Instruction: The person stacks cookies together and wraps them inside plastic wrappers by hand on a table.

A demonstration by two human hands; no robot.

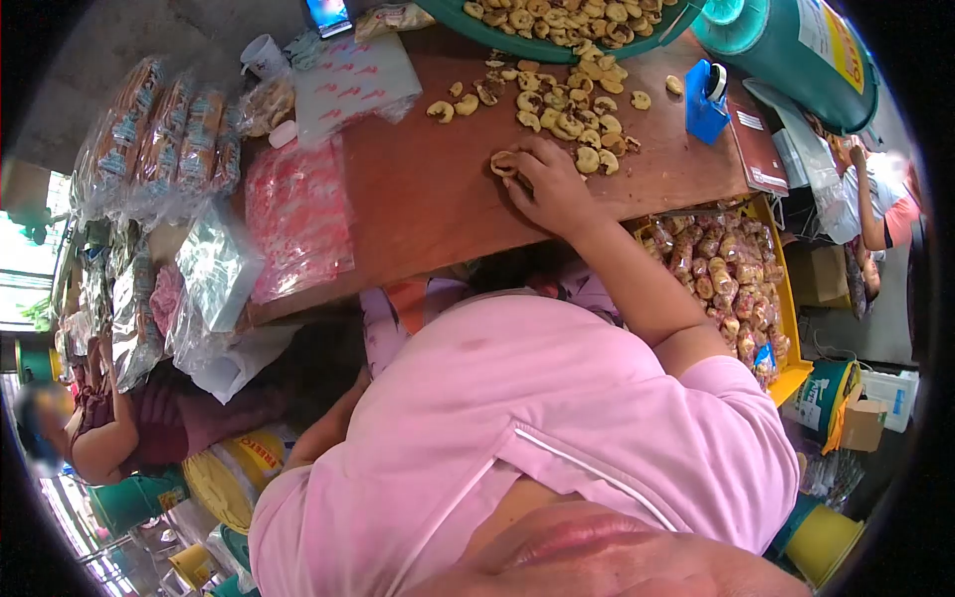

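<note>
My right hand (547, 184) rests over the brown tabletop (428, 199), its fingers closed on a curled cookie (503, 164) at the left of a loose pile. The pile of curled cookies (567, 117), pale and brown, lies just beyond my knuckles. Behind it stands a green basin (545, 47) heaped with more of the same cookies. My left arm hangs down beside my body, and its hand is hidden from sight. Left of the right hand lie red-printed plastic bags (298, 214) and a stack of clear printed bags (355, 85).
A blue tape dispenser (706, 104) stands on the right, near a tilted green bucket (796, 55). A yellow crate (791, 328) beside me holds many packed cookies (716, 269). Bagged packs (164, 129) stand at far left. People sit at both sides.
</note>
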